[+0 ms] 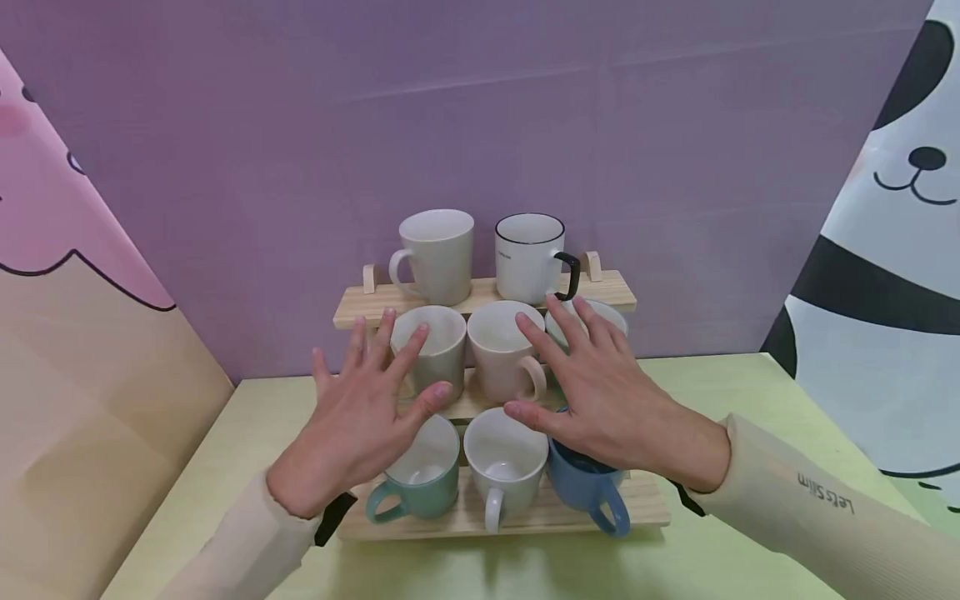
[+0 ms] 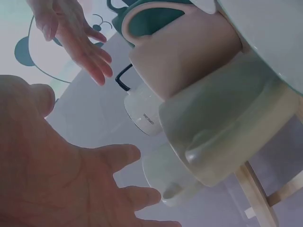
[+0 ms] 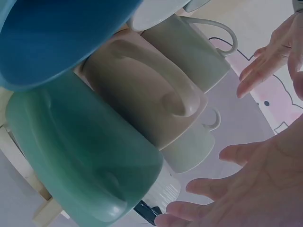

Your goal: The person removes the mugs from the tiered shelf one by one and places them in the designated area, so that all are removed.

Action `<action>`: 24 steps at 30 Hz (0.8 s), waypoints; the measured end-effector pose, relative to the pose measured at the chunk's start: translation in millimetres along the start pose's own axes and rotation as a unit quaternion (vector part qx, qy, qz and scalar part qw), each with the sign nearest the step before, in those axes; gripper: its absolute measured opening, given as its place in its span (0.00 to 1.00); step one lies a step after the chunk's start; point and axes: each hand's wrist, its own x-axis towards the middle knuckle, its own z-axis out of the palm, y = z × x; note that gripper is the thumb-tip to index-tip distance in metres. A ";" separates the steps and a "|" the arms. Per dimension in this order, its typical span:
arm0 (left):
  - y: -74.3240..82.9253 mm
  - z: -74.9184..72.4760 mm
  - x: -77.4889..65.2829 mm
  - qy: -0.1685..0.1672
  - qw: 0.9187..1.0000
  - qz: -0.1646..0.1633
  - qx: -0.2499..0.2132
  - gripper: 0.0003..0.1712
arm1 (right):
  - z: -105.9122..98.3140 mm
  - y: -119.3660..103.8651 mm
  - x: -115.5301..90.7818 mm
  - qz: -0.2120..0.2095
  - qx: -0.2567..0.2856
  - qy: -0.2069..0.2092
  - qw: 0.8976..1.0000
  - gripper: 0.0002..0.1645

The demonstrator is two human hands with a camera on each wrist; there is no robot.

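Both hands are held over a wooden tiered rack of mugs, palms down, fingers spread, holding nothing. My left hand [image 1: 367, 412] overlaps the left side, nearest the grey-green mug [image 1: 446, 346] on the middle tier and the teal mug [image 1: 431, 479] on the bottom one. On the right, my right hand [image 1: 607, 408] partly hides the green mug [image 1: 611, 315] and the blue mug [image 1: 581, 487]. Between the hands stand a pale pink mug [image 1: 498, 358] and, lower down, a white mug [image 1: 504, 467]. The left wrist view shows the fingers apart from the mugs.
A pale mug [image 1: 438, 258] and a white mug with black rim and handle [image 1: 528, 258] stand on the rack's top tier [image 1: 360, 308]. The rack sits on a light green table [image 1: 270, 425]. A purple backdrop [image 1: 480, 108] rises behind, with cartoon-printed panels at both sides.
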 end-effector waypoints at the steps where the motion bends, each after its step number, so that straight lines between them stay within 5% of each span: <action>1: -1.2 0.0 0.0 0.001 1.000 0.000 -0.003 0.45 | 0.3 0.3 0.2 0.000 -0.001 0.001 1.000 0.52; 8: -14.2 -0.4 -1.6 0.009 1.000 -0.003 -0.024 0.44 | -1.7 4.6 0.7 0.009 0.001 0.007 1.000 0.53; 16: -50.5 7.2 -6.8 0.081 0.991 0.008 -0.104 0.34 | -22.3 17.5 23.4 0.055 0.088 0.039 0.994 0.45; 20: -71.0 17.3 -7.2 0.074 0.984 -0.016 -0.159 0.29 | -33.5 34.2 47.2 0.070 0.126 0.063 0.988 0.43; 24: -88.5 36.0 -5.1 0.048 0.981 -0.054 -0.181 0.28 | -41.5 51.4 71.1 0.101 0.143 0.038 0.984 0.45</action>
